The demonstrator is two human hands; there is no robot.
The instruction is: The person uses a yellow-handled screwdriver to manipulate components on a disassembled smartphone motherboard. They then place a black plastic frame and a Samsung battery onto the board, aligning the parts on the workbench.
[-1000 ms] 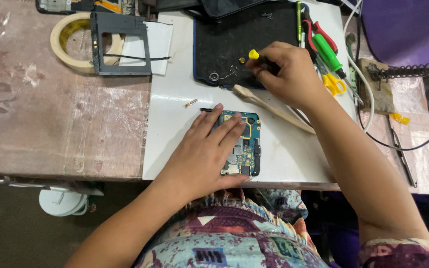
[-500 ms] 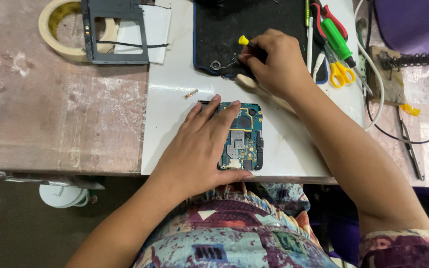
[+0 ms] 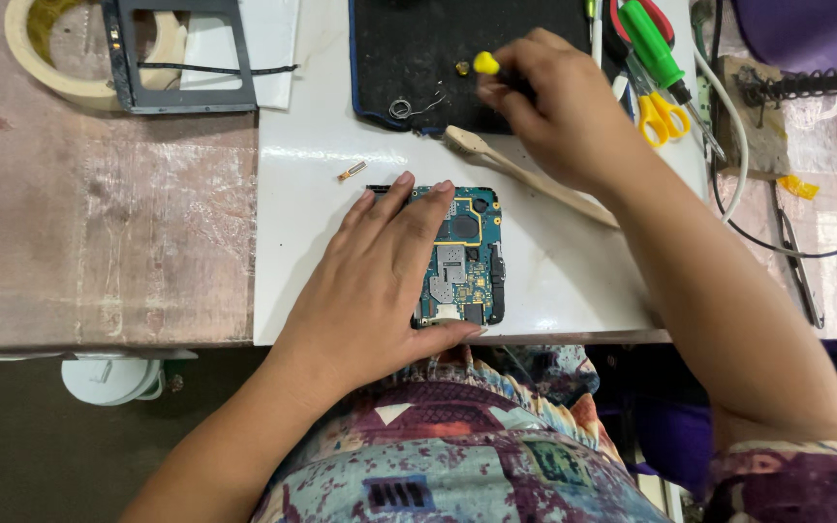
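Observation:
An opened phone with its blue-green circuit board [image 3: 465,260] exposed lies on the white board [image 3: 302,194] near the front edge. My left hand [image 3: 385,281] rests flat on its left half, fingers spread, pinning it down. My right hand [image 3: 559,107] hovers over the black mat [image 3: 409,48], fingers closed around a small screwdriver with a yellow cap [image 3: 485,64]. A pale wooden pry stick [image 3: 525,174] lies slanted between mat and phone, under my right wrist.
A tiny metal part [image 3: 351,173] lies left of the phone. Small screws and a spring [image 3: 409,105] sit on the mat. Green-handled tools [image 3: 656,44], yellow scissors [image 3: 666,116], cables [image 3: 738,165], a tape roll [image 3: 46,58] and a dark frame [image 3: 181,58] ring the work area.
My right hand with the screwdriver has shifted slightly over the mat. My left hand stays on the phone. The view has moved closer and downward.

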